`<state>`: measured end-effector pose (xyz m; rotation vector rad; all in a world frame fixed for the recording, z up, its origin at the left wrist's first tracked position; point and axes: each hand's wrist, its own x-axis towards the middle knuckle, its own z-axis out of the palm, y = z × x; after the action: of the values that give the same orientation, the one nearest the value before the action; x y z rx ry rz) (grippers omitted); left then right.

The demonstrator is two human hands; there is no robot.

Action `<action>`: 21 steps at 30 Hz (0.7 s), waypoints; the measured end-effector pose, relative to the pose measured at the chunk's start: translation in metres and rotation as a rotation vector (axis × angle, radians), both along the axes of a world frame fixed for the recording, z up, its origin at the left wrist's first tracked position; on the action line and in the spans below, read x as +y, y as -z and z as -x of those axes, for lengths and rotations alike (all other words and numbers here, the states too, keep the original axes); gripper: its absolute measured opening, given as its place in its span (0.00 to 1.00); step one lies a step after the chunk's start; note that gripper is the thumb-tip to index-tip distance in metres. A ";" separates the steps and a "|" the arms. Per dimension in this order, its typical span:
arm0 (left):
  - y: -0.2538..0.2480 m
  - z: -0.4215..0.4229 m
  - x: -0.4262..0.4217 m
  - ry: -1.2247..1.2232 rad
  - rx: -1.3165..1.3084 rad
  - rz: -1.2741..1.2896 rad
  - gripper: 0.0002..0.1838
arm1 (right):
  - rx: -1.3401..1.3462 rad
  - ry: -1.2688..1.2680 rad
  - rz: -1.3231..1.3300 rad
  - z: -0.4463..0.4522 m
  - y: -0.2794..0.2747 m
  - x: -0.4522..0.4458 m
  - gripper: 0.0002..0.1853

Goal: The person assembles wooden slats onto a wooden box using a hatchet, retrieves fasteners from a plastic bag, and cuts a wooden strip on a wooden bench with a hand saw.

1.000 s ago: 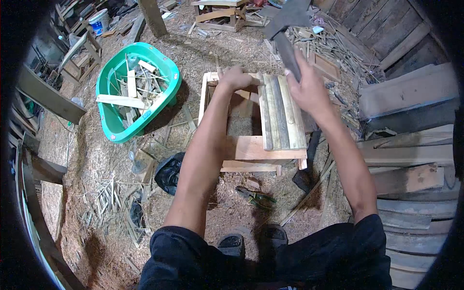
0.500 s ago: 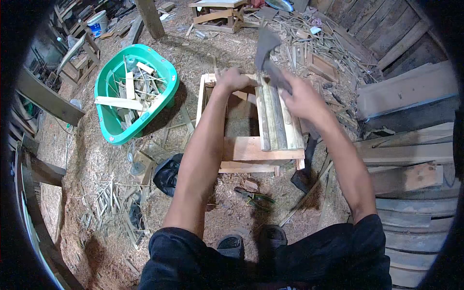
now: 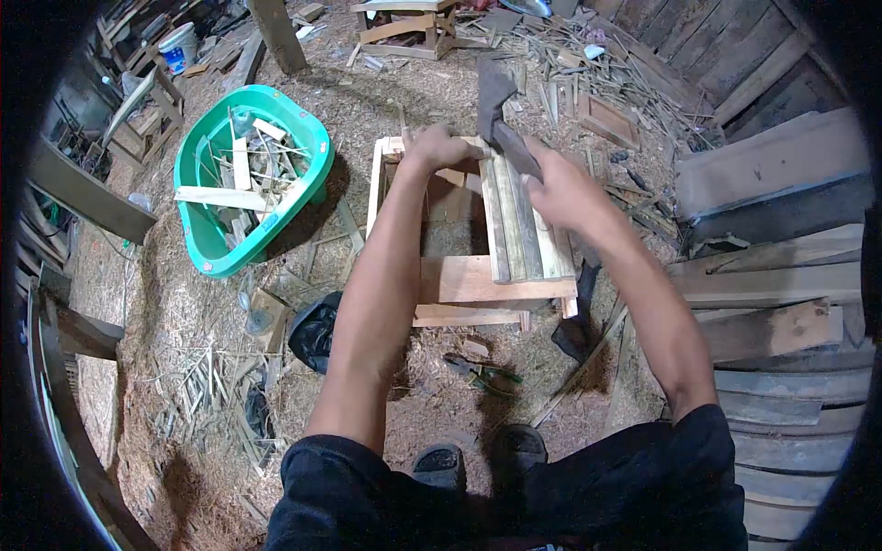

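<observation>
My right hand (image 3: 562,186) is wrapped round the handle of a dark hatchet (image 3: 496,96), its head up over the far end of the slats. Below lies a small wooden frame (image 3: 496,292), like a stool. Several pale slats (image 3: 521,230) lie side by side along its right part, and the left part is an open gap. At the far rail, my left hand (image 3: 439,150) is closed, with its fingertips at the far end of the leftmost slat. Whatever sits between those fingertips is too small to make out.
A green plastic tub (image 3: 317,174) of wood scraps stands to the left. Pliers (image 3: 482,372) and a black plastic bag (image 3: 315,332) lie on the shavings-covered ground near my feet. A dark tool head (image 3: 574,338) rests by the frame's near right corner. Stacked boards (image 3: 772,285) line the right.
The hatchet head has come down slightly toward the slats, along with my right hand. My left hand stays at the far rail. The whole view has shifted a little.
</observation>
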<state>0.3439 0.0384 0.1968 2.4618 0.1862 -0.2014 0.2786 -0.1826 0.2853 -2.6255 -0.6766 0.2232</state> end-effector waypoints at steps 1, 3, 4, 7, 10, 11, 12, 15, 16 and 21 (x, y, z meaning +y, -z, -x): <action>0.000 -0.003 0.001 0.011 0.002 0.005 0.47 | -0.025 0.008 -0.043 0.000 -0.007 0.000 0.30; 0.004 0.002 0.001 0.023 0.020 0.024 0.47 | -0.058 0.018 -0.126 0.005 -0.018 0.003 0.30; 0.001 0.002 0.001 0.023 0.018 0.033 0.47 | -0.115 0.031 -0.161 0.004 -0.017 0.005 0.30; 0.000 0.002 0.002 0.004 -0.013 0.030 0.47 | -0.198 0.028 -0.204 0.000 -0.004 0.007 0.29; 0.001 0.000 0.000 0.002 0.002 0.031 0.47 | -0.128 -0.025 -0.123 -0.003 0.006 -0.002 0.30; 0.001 0.000 0.003 0.003 0.017 0.028 0.47 | -0.118 -0.017 -0.112 -0.003 0.007 -0.002 0.30; -0.003 0.001 0.003 0.005 0.016 0.014 0.47 | -0.106 -0.008 -0.098 -0.003 0.008 -0.002 0.30; -0.002 0.002 -0.001 -0.004 -0.021 -0.021 0.47 | -0.353 -0.003 -0.337 -0.008 0.006 0.004 0.32; 0.001 0.000 -0.001 -0.004 -0.018 -0.010 0.47 | -0.364 0.029 -0.383 -0.007 0.002 0.007 0.32; -0.012 0.009 -0.001 0.006 0.008 0.013 0.47 | -0.179 0.066 -0.235 0.002 0.013 0.003 0.29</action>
<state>0.3345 0.0371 0.2090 2.4489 0.1808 -0.2150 0.2767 -0.1796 0.2727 -2.4542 -0.6312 -0.1068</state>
